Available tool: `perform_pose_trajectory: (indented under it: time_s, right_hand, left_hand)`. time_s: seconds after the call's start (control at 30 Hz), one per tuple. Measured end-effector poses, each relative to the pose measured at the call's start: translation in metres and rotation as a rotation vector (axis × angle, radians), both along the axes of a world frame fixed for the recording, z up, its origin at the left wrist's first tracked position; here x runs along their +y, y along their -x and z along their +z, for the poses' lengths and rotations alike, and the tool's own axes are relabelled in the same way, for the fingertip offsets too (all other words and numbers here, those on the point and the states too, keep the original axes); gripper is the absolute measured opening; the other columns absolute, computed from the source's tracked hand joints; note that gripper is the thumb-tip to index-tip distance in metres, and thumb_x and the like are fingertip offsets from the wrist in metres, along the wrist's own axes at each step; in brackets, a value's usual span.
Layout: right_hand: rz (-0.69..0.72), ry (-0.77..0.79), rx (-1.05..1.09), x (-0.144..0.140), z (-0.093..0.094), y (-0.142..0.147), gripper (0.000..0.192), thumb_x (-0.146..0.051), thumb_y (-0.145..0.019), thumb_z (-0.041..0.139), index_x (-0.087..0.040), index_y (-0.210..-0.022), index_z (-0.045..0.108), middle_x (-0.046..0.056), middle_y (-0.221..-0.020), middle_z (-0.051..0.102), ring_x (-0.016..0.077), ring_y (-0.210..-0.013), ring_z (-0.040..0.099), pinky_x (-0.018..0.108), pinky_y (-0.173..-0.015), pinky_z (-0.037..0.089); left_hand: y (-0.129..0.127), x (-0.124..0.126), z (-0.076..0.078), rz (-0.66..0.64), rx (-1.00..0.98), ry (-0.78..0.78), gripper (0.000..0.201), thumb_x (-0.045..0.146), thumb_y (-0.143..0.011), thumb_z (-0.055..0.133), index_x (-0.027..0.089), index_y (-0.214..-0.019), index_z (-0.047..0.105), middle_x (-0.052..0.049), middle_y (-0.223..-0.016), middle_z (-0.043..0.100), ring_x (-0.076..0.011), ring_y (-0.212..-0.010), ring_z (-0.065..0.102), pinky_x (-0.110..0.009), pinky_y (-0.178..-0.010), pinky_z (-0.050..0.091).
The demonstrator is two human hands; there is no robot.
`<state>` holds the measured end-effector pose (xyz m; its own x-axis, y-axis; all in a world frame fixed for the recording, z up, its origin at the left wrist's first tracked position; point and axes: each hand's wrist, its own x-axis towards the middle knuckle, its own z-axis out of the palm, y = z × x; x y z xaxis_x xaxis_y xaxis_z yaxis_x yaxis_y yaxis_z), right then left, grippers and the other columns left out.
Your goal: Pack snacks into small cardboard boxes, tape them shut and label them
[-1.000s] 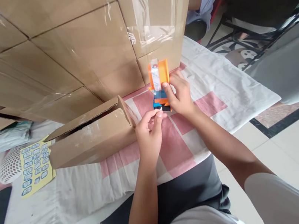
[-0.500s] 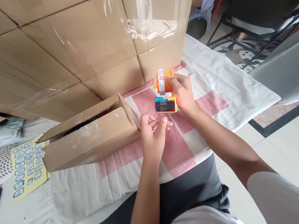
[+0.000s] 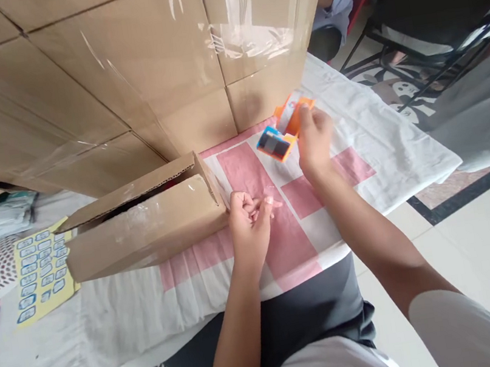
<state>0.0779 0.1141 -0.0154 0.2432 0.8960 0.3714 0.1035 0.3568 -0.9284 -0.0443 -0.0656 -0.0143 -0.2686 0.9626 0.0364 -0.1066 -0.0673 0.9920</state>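
1. The orange tape dispenser (image 3: pixel 285 130) has swung away from the carton since a second ago: then it stood upright near the middle of the cloth, now my right hand (image 3: pixel 313 139) carries it tilted, out to the right and farther off, just in front of the stacked cartons (image 3: pixel 127 72).
2. From that shift I judge a strip of tape has been pulled free and the tool is being drawn clear.
3. My right hand is closed around the dispenser, fingers wrapped over its orange body, arm stretched forward, wrist bent inward.
4. My left hand (image 3: pixel 248 220) has dropped to the pink-and-white cloth (image 3: pixel 282 245), fingers curled and pinched together beside the long cardboard box (image 3: pixel 140 223); whether it grips a bit of tape, I cannot tell.
5. A yellow sticker sheet (image 3: pixel 39 269) lies left of the box.
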Motion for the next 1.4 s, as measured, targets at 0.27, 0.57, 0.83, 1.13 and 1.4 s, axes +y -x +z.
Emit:
perform_pose_trajectory:
  time_s: [0.27,0.57,0.83,1.13,1.4]
  right_hand:
    - [-0.034,0.268,-0.48,0.008,-0.003,0.0,0.025,-0.036,-0.095,0.063,-0.017,-0.079,0.062,0.006,-0.082,0.068,0.0213,-0.08,0.064,0.034,-0.077,0.046]
    - [0.633,-0.098,-0.656,-0.114,0.078,-0.02,0.011,-0.028,-0.093,0.068,-0.022,-0.085,0.073,0.002,-0.093,0.075,0.0224,-0.096,0.067,0.039,-0.092,0.04]
    - [0.713,-0.294,-0.991,-0.137,0.108,0.015,0.026,-0.015,-0.101,0.049,-0.017,-0.076,0.059,0.003,-0.082,0.065,0.0201,-0.087,0.056,0.039,-0.084,0.026]
    - [0.728,-0.592,-1.057,-0.152,0.134,0.074,0.027,-0.014,-0.101,0.049,-0.017,-0.075,0.058,0.004,-0.084,0.065,0.0233,-0.096,0.052,0.04,-0.086,0.022]
    - [0.817,-0.582,-1.051,-0.122,0.144,0.132,0.024,-0.011,-0.096,0.045,-0.016,-0.077,0.058,0.006,-0.089,0.067,0.0219,-0.094,0.055,0.038,-0.084,0.023]
  left_hand:
    - [0.002,-0.001,0.001,0.022,-0.041,-0.018,0.037,0.029,-0.093,0.067,0.025,-0.087,0.031,0.006,-0.067,0.062,-0.0171,-0.079,0.076,-0.021,-0.063,0.052]
    - [0.005,-0.018,0.011,0.015,0.098,-0.128,0.034,0.033,-0.096,0.065,0.025,-0.088,0.033,0.006,-0.079,0.052,-0.0184,-0.088,0.077,-0.023,-0.066,0.056]
    - [0.026,-0.048,0.032,0.118,0.095,-0.169,0.03,0.031,-0.097,0.064,0.025,-0.09,0.036,0.002,-0.081,0.067,-0.0165,-0.09,0.075,-0.027,-0.075,0.06]
    - [0.058,-0.095,0.041,0.368,0.004,-0.144,0.039,0.027,-0.092,0.069,0.024,-0.083,0.032,-0.003,-0.104,0.078,-0.0009,-0.036,0.044,-0.018,-0.038,0.037]
    - [0.093,-0.091,0.047,0.41,-0.099,-0.162,0.045,0.03,-0.085,0.076,0.025,-0.086,0.031,0.002,-0.089,0.078,-0.0015,-0.032,0.038,-0.018,-0.036,0.031]
